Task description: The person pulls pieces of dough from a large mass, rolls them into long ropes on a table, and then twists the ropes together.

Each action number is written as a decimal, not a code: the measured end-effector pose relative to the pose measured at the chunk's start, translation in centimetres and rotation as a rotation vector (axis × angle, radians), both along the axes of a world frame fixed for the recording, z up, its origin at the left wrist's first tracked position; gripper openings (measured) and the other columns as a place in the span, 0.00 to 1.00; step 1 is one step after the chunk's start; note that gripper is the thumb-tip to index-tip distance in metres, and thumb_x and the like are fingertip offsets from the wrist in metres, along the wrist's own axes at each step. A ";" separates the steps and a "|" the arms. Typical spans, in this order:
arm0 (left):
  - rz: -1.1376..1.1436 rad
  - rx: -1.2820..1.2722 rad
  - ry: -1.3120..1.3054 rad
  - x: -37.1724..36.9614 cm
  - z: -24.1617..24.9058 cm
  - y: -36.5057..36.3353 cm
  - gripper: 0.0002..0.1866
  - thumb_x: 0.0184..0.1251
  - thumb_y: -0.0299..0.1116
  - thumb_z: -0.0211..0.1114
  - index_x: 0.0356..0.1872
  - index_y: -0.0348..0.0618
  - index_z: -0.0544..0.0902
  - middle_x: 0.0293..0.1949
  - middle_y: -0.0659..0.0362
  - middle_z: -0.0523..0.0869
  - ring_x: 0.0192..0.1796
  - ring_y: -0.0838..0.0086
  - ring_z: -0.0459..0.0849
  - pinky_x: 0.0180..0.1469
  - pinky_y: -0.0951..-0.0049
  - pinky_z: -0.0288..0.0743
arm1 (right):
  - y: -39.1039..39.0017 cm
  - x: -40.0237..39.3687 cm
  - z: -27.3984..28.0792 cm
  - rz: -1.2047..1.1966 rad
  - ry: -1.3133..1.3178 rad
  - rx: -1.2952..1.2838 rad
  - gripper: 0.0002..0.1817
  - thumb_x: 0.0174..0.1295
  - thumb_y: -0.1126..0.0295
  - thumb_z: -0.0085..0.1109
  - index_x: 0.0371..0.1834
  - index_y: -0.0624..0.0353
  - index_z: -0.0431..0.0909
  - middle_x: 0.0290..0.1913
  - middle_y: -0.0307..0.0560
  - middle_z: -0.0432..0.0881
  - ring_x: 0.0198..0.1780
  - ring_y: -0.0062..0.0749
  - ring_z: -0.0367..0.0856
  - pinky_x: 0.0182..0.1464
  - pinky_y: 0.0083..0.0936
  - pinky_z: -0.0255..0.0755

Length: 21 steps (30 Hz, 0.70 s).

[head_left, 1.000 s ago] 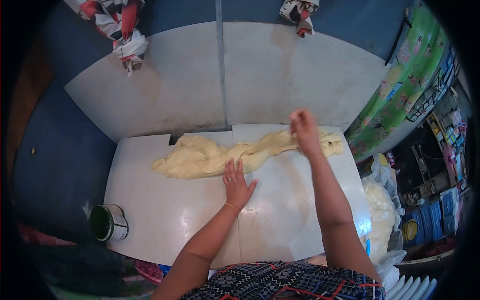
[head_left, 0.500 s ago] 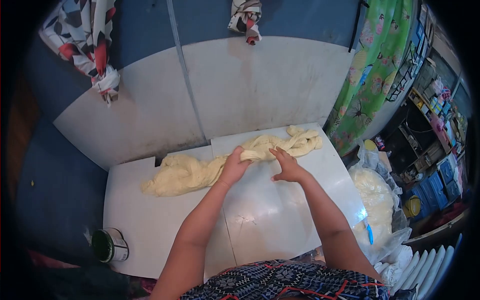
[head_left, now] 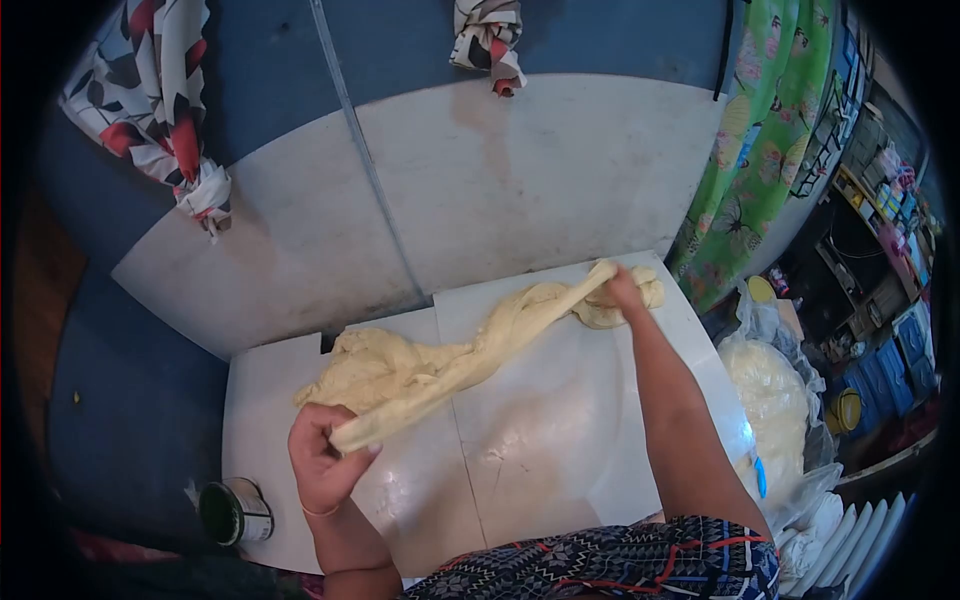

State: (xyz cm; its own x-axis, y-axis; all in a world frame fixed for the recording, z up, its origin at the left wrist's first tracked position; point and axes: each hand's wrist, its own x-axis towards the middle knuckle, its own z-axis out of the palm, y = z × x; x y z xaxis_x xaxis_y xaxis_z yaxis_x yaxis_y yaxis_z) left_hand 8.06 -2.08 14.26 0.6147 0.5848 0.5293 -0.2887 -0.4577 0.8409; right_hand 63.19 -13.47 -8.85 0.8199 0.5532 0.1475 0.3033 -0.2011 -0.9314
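Observation:
A long, pale yellow mass of dough (head_left: pixel 400 358) lies across the white tabletop (head_left: pixel 540 450), thickest at its left part. One strip of it is stretched diagonally between my hands. At the lower left, my left hand (head_left: pixel 325 462) is closed round the near end of the strip, with the thumb spread along its underside. My right hand (head_left: pixel 625 291) grips the far end at the upper right, close to a folded lump of dough. Its fingers are partly hidden by the dough and the wrist.
A dark green can (head_left: pixel 236 511) stands at the table's left edge. On the right are a clear plastic bag (head_left: pixel 765 400) of pale material and a small blue object (head_left: pixel 760 477). A white board (head_left: pixel 540 170) stands behind the table; a green curtain (head_left: pixel 750 170) hangs at right.
My hands have moved far apart, the left toward the lower left and the right toward the upper right. A dough strip is now drawn out between them.

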 end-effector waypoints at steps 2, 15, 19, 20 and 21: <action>0.017 -0.086 0.053 1.0 -0.9 0.3 0.17 0.51 0.17 0.70 0.38 0.40 0.72 0.33 0.61 0.79 0.35 0.80 0.77 0.38 0.79 0.70 | -1.6 -0.5 7.5 -0.210 0.067 0.354 0.13 0.64 0.66 0.45 0.38 0.58 0.81 0.38 0.41 0.83 0.41 0.25 0.79 0.46 0.24 0.70; 0.357 -0.177 0.378 -8.1 -7.5 5.8 0.33 0.51 0.21 0.64 0.64 0.35 0.70 0.49 0.52 0.81 0.53 0.68 0.80 0.56 0.69 0.73 | -18.2 -23.8 20.6 0.337 -0.983 -0.128 0.24 0.48 0.73 0.70 0.51 0.58 0.76 0.43 0.51 0.78 0.49 0.46 0.78 0.58 0.44 0.67; 0.842 0.698 1.122 -7.3 -10.6 2.2 0.31 0.54 0.22 0.61 0.65 0.40 0.72 0.65 0.41 0.71 0.70 0.53 0.68 0.69 0.61 0.62 | -21.6 -28.8 15.6 0.560 -0.631 -0.409 0.37 0.47 0.68 0.73 0.64 0.52 0.71 0.61 0.55 0.74 0.64 0.52 0.70 0.69 0.48 0.59; 0.622 0.544 1.001 -6.3 -10.5 0.8 0.32 0.55 0.24 0.64 0.66 0.43 0.72 0.68 0.40 0.67 0.72 0.51 0.63 0.71 0.60 0.59 | -23.4 -28.8 14.3 0.540 -0.472 -0.416 0.40 0.47 0.68 0.73 0.68 0.50 0.68 0.66 0.55 0.70 0.68 0.53 0.66 0.72 0.48 0.56; 0.411 0.384 0.878 -4.9 -10.1 -0.8 0.32 0.56 0.26 0.66 0.66 0.46 0.72 0.70 0.39 0.63 0.74 0.48 0.58 0.73 0.58 0.55 | -25.0 -29.1 14.1 0.542 -0.453 -0.426 0.40 0.47 0.68 0.73 0.68 0.50 0.68 0.66 0.55 0.70 0.68 0.53 0.66 0.72 0.48 0.56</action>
State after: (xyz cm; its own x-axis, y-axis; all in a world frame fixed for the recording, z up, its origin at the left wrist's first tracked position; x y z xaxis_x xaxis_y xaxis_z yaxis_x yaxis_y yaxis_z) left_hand 3.14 -2.91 4.19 0.6651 0.7230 0.1868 0.5926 -0.6633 0.4570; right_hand 34.06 -38.51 5.24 0.3347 0.9382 0.0881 0.7879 -0.2273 -0.5723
